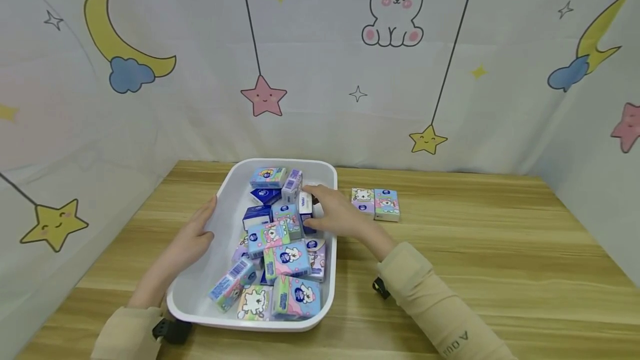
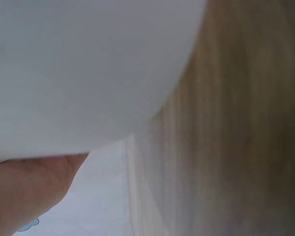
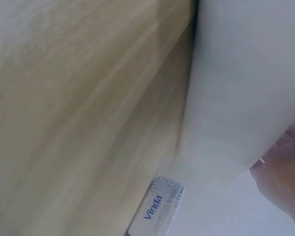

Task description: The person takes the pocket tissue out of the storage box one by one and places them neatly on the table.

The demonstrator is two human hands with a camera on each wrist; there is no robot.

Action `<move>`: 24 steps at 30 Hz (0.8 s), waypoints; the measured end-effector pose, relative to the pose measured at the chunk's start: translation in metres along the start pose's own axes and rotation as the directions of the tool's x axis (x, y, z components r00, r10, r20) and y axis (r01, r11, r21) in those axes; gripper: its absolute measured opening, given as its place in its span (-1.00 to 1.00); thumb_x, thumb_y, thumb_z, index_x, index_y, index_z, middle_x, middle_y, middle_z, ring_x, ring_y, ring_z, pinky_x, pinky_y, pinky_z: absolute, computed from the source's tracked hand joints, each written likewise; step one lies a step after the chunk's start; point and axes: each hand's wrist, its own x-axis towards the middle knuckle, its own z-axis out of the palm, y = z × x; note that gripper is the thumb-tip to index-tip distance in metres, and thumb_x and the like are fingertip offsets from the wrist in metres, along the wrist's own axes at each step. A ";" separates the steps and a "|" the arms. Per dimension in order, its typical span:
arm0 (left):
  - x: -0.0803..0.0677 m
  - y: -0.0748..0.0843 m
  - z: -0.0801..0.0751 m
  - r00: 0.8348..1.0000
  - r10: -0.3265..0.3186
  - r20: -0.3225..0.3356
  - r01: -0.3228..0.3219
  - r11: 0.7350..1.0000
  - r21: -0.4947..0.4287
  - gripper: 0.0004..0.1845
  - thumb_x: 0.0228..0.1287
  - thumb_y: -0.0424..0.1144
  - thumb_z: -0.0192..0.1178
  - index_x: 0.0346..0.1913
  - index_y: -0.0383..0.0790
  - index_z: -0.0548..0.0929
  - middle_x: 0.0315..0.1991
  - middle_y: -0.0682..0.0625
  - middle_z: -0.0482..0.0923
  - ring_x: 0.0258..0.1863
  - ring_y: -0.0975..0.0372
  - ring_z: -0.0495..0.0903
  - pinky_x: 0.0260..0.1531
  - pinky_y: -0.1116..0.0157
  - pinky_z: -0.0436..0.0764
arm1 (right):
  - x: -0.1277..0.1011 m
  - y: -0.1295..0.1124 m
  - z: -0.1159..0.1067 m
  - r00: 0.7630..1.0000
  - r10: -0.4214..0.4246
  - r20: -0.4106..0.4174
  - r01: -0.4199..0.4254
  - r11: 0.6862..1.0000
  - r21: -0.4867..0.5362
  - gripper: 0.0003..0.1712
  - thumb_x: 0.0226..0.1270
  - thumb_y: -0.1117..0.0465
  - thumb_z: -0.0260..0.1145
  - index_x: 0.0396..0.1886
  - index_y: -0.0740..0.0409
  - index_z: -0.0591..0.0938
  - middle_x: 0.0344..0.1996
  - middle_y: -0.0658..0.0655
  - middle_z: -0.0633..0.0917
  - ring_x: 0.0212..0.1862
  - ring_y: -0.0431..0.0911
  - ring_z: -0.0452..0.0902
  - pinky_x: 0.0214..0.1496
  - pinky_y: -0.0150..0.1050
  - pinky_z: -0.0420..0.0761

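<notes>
Seeing the right hand (image 1: 334,214) reach over the white tray's (image 1: 227,196) rim at 3 o'clock, fingers curled round a white Vinda tissue pack (image 1: 305,203) standing on edge atop the pile. Left hand (image 1: 195,235) lies flat against the tray's wall at 9 o'clock, fingers straight, holding nothing. My worries: the packs are heaped loose, so lifting this one could tip its neighbours or drag the purple pack (image 1: 292,184) along; the film looks slick, so the grip may slip. Two packs (image 1: 376,203) lie on the counter (image 1: 500,249) at 3 o'clock, just beside the tray.
</notes>
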 end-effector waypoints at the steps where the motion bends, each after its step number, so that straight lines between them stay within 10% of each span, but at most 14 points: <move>1: 0.000 0.000 0.000 1.000 -0.002 0.002 0.002 1.000 0.001 -0.20 0.22 -0.54 -0.13 0.51 -0.35 -0.18 0.50 -0.42 -0.24 0.42 -0.40 -0.11 0.28 -0.34 0.14 | 0.000 0.000 -0.001 1.000 0.004 -0.001 -0.004 1.000 0.007 -0.11 0.18 0.05 0.39 0.46 0.12 0.23 0.39 0.16 0.38 0.42 0.07 0.28 0.48 0.06 0.28; 24: 0.000 0.000 0.001 1.000 -0.003 0.004 0.003 1.000 -0.016 -0.19 0.22 -0.55 -0.15 0.51 -0.33 -0.20 0.51 -0.41 -0.27 0.43 -0.39 -0.14 0.27 -0.34 0.14 | -0.009 -0.007 -0.023 0.968 0.083 -0.237 -0.024 0.970 0.241 -0.10 0.29 0.07 0.28 0.53 0.06 0.05 0.27 0.17 0.38 0.18 0.05 0.48 0.18 -0.06 0.62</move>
